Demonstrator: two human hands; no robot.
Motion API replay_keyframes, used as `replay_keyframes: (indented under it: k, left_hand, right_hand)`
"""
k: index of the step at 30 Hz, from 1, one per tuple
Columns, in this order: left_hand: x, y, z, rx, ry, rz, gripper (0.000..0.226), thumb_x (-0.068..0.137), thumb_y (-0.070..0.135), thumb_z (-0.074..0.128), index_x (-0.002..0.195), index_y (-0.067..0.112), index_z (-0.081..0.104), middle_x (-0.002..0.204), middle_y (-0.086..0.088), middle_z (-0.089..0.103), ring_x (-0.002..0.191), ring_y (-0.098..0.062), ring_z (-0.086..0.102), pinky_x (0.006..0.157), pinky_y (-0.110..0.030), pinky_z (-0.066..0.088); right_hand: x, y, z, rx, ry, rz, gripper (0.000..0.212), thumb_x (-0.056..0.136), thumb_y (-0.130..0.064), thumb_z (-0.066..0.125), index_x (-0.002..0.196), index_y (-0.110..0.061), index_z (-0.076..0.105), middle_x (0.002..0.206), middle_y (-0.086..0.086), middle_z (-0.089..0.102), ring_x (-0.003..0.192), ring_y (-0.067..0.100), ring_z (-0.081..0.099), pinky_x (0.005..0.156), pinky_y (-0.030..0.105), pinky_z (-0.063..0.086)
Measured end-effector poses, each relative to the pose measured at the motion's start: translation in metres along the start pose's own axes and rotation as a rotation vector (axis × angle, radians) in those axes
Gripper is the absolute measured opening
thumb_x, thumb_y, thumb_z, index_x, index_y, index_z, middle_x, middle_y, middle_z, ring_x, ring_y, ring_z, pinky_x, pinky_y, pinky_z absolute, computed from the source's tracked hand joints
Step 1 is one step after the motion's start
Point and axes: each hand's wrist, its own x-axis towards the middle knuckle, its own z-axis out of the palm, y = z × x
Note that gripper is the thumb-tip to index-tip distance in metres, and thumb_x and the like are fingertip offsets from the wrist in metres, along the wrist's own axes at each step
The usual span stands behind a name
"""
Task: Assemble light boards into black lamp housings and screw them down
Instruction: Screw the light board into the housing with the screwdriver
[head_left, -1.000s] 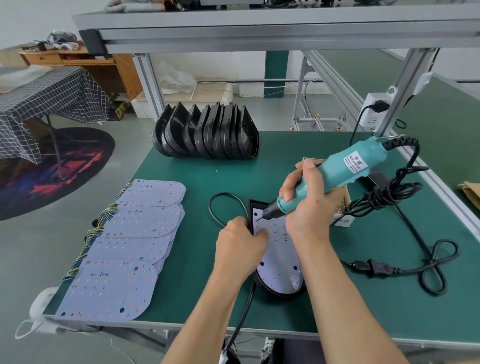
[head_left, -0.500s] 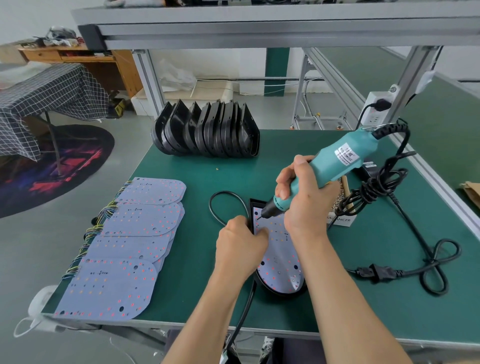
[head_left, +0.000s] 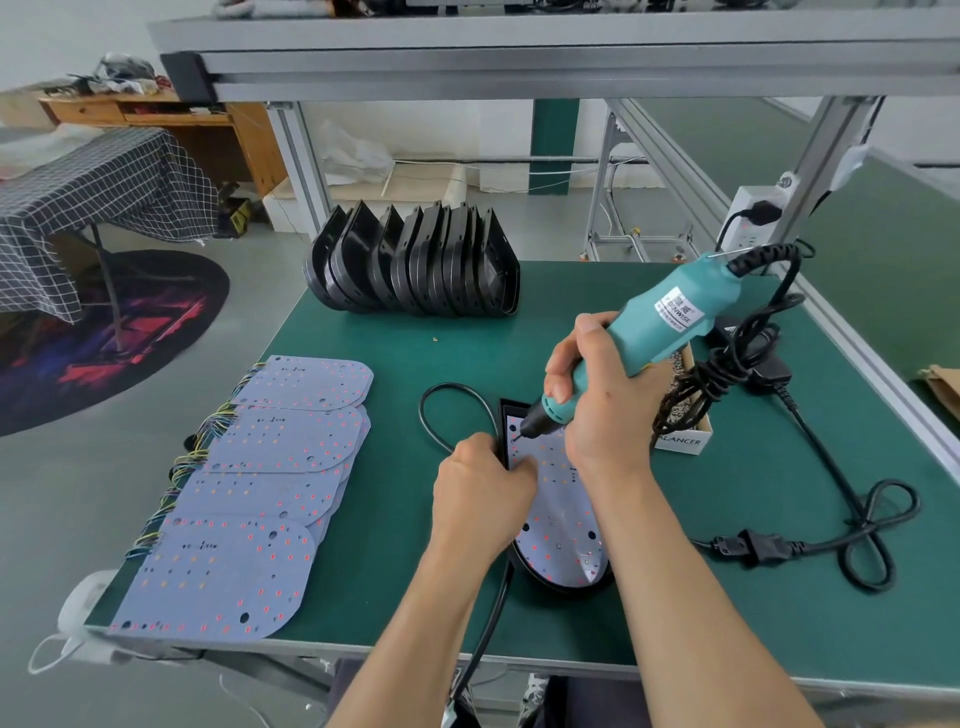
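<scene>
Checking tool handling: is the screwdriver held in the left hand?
No, the right hand grips the teal screwdriver, while the left hand rests at the lamp housing's edge.

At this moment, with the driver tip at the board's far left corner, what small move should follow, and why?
Probably press the electric screwdriver straight down and drive that corner screw. The right hand grips it with its bit at a hole in the light board, while the left hand steadies the black lamp housing.
</scene>
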Motion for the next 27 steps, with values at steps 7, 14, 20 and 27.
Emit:
replay_keyframes:
  k: [7,14,20,27]
  left_hand:
    - [-0.002,0.002,-0.003,-0.027,-0.029,-0.029,0.034,0.086,0.031,0.066,0.068,0.014,0.042,0.059,0.002,0.049,0.055,-0.022,0.044,0.050,-0.029,0.032]
    - [-0.001,-0.002,-0.007,0.000,-0.048,-0.039,0.042,0.087,0.038,0.069,0.069,0.013,0.041,0.062,0.001,0.047,0.057,-0.022,0.042,0.050,-0.028,0.033]
    - [0.000,0.003,-0.029,0.073,0.002,-0.021,0.063,0.080,0.073,0.065,0.072,0.011,0.057,0.064,0.003,0.060,0.069,-0.023,0.057,0.064,-0.032,0.046]
    - [0.023,0.055,-0.022,0.053,0.156,0.524,0.009,0.091,0.026,0.072,0.082,0.023,0.071,0.071,0.013,0.066,0.080,-0.012,0.060,0.072,-0.029,0.046]
  right_hand:
    - [0.000,-0.004,-0.002,0.021,-0.039,0.009,0.013,0.089,-0.022,0.066,0.077,-0.025,0.065,0.061,0.011,0.062,0.040,0.022,0.041,0.050,0.028,0.040]
    - [0.010,-0.040,-0.014,0.108,0.010,-0.033,0.010,0.088,-0.024,0.066,0.082,-0.017,0.063,0.061,0.011,0.062,0.040,0.022,0.042,0.054,0.028,0.040]
    - [-0.011,-0.058,-0.078,0.314,0.143,0.121,0.020,0.098,-0.030,0.055,0.081,-0.020,0.061,0.060,-0.001,0.051,0.046,0.012,0.035,0.051,0.025,0.036]
    - [-0.048,-0.039,-0.129,0.320,0.234,0.221,0.027,0.100,-0.030,0.047,0.080,-0.020,0.062,0.060,-0.003,0.050,0.043,0.008,0.034,0.048,0.022,0.037]
